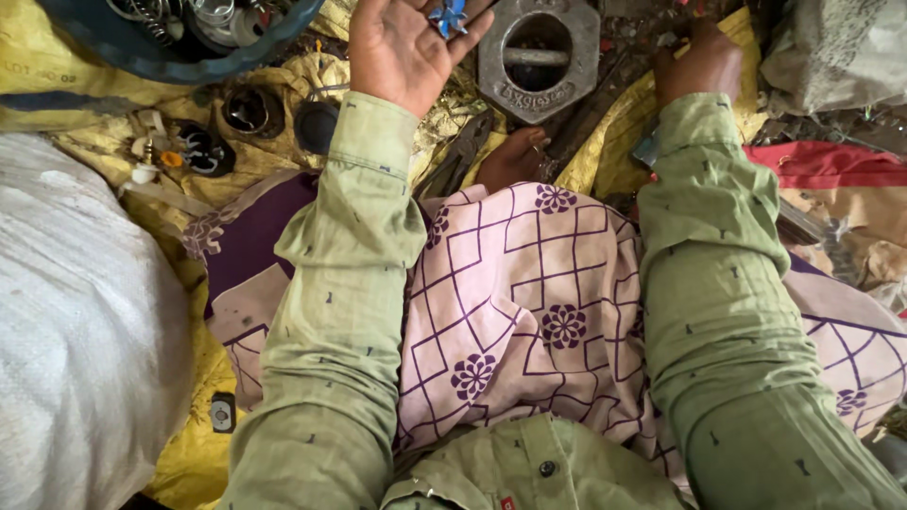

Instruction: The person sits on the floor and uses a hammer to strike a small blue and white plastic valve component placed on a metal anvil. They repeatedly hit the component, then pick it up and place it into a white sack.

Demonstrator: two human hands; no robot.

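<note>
White sack [76, 321] at 8 o'clock, yellow sheet [189, 453] beneath. Grey octagonal metal block [539, 57] with centre slot at 12 o'clock, between both hands. Dark blue tub [179, 57] of metal scrap at 11 o'clock. Pliers [458, 156] just below block, beside bare foot [515, 156]. Left hand [402, 47] palm up, released, small blue star-shaped piece [448, 17] resting on fingers. Right hand [699, 61] at 1 o'clock, knuckles up among debris; grasp cannot be told. Judgement: keep palm level, cup fingers lest piece slide off.

Soft even daylight, sharp, wide-angle edges.
</note>
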